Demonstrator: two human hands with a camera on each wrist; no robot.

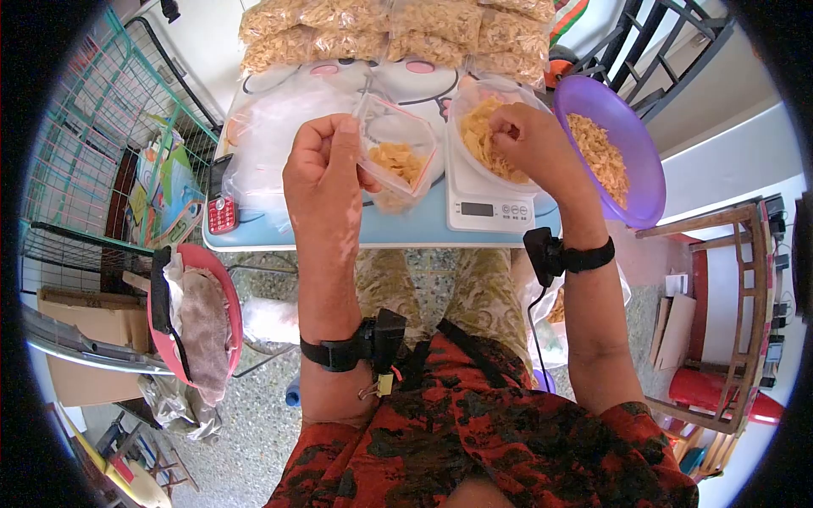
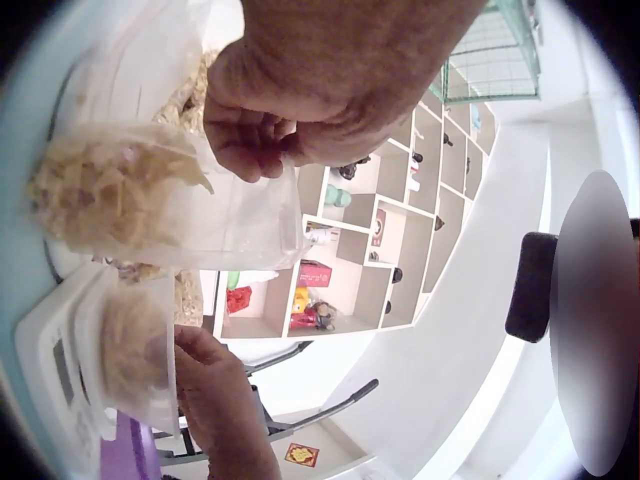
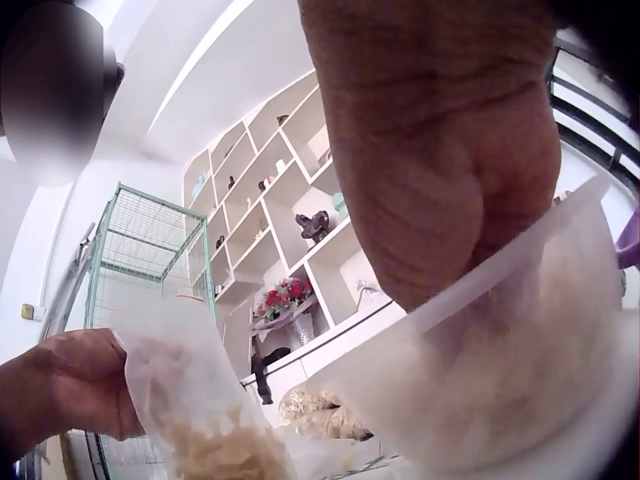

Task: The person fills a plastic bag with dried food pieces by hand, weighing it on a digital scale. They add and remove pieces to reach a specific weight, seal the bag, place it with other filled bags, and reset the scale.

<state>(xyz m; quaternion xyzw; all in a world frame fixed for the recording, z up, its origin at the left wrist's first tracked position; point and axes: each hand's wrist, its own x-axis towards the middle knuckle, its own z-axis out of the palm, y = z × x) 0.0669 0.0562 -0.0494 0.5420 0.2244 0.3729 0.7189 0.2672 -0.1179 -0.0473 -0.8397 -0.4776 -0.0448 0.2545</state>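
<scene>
My left hand (image 1: 324,169) pinches the rim of a clear zip bag (image 1: 398,127) and holds its mouth spread. Pale yellow dried flakes lie in the bottom of the bag, seen also in the left wrist view. A translucent plastic bowl (image 1: 458,144) of flakes (image 1: 479,135) sits on a white kitchen scale (image 1: 495,222), right of the bag. Inside that bowl, my right hand (image 1: 533,146) grips flakes with curled fingers; the bowl wall blurs the fingertips in the right wrist view.
Filled bags (image 1: 432,25) are stacked along the table's back. A purple basin (image 1: 648,178) of flakes stands at the right. Flat plastic bags (image 1: 271,144) lie left of my left hand, near a red calculator-like device (image 1: 223,216). A green wire cage (image 1: 76,110) borders the left side.
</scene>
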